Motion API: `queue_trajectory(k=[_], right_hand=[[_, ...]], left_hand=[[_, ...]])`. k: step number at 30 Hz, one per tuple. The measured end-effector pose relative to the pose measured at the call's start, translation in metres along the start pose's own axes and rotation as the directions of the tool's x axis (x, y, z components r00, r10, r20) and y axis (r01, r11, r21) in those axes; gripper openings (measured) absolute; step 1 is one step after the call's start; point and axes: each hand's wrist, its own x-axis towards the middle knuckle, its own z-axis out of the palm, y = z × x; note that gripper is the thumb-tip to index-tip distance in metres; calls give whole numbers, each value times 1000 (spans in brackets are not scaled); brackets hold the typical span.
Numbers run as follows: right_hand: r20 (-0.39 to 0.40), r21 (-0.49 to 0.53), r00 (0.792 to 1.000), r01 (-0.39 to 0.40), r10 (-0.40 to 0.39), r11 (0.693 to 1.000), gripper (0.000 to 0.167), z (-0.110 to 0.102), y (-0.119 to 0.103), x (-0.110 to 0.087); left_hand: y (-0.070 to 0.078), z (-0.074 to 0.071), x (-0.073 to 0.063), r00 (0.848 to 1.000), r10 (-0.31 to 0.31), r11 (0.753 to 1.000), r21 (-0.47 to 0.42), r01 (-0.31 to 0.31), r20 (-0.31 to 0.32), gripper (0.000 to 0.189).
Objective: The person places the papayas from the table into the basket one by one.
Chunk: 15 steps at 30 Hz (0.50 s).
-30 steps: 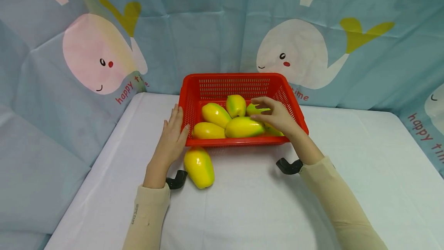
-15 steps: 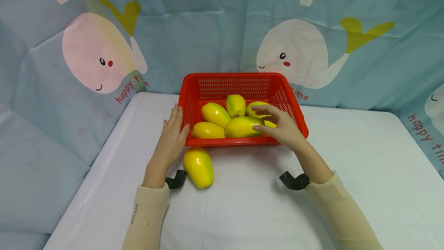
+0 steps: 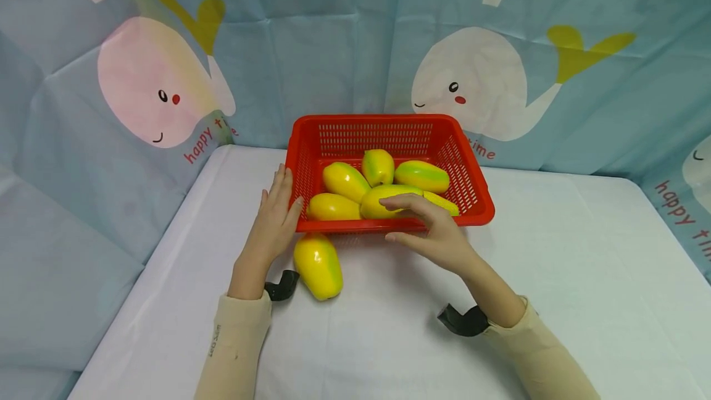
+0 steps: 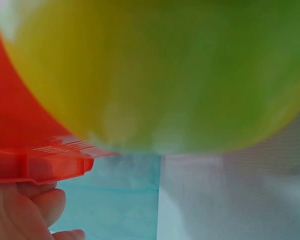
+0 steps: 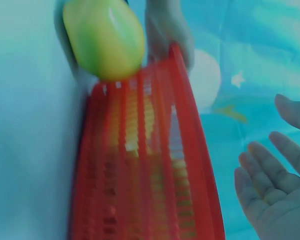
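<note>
A red slotted plastic basket (image 3: 378, 121) holds several yellow-green mangoes (image 3: 345, 181). My left hand (image 3: 272, 221) lies with straight fingers along the basket's left side, thumb at the front left corner. In the left wrist view, its fingers (image 4: 50, 205) are under the basket rim (image 4: 40, 170). One more mango (image 3: 318, 267) lies on the cloth in front of the basket, right of my left wrist; it fills much of the left wrist view. My right hand (image 3: 436, 233) is over the basket's front rim, fingers spread and holding nothing, as the right wrist view also shows.
A white cloth (image 3: 555, 252) covers the table. Behind and on the left hangs a blue curtain (image 3: 333, 48) with whale prints, close to the basket's back. Black curved mounts (image 3: 463, 320) stick out from both wrists.
My right hand has drawn back from inside the basket toward the front rim, uncovering the mangoes at the right. The left hand and the loose mango have stayed in place.
</note>
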Motion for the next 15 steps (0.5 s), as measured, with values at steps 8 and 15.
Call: queue_trajectory(k=[8, 15], right_hand=[[104, 57, 994, 37, -42, 998, 47, 29, 1, -8], [194, 60, 981, -28, 16, 998, 45, 54, 11, -10]], left_hand=[[1, 0, 1, 1000, -3, 1000, 0, 3, -1, 64], [0, 0, 1, 1000, 7, 1000, 3, -7, -5, 63]])
